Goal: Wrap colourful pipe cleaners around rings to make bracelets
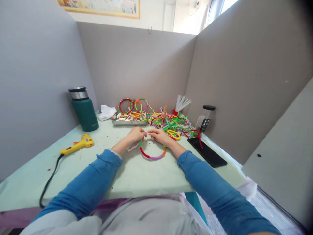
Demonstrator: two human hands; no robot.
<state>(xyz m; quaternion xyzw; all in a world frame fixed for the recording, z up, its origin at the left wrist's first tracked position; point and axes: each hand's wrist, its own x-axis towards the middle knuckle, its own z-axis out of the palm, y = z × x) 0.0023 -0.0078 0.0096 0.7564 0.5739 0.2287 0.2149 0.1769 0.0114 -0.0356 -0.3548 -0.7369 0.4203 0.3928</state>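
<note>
My left hand (136,134) and my right hand (158,134) meet at the middle of the table, fingers pinched together on a pink pipe cleaner (133,147) and on the top of a headband (152,156) wrapped in red, purple, orange and green fuzz. The headband's curve hangs toward me between my wrists and lies on the pale green table cover (132,176). The pink strand trails out left under my left wrist. Both sleeves are blue.
A pile of coloured pipe cleaners (171,124) lies just behind my right hand. A metal tray (128,122) with finished headbands (133,105) stands behind. A yellow glue gun (77,145), green flask (84,109), black phone (207,151), jar (206,118) and grey partition walls surround.
</note>
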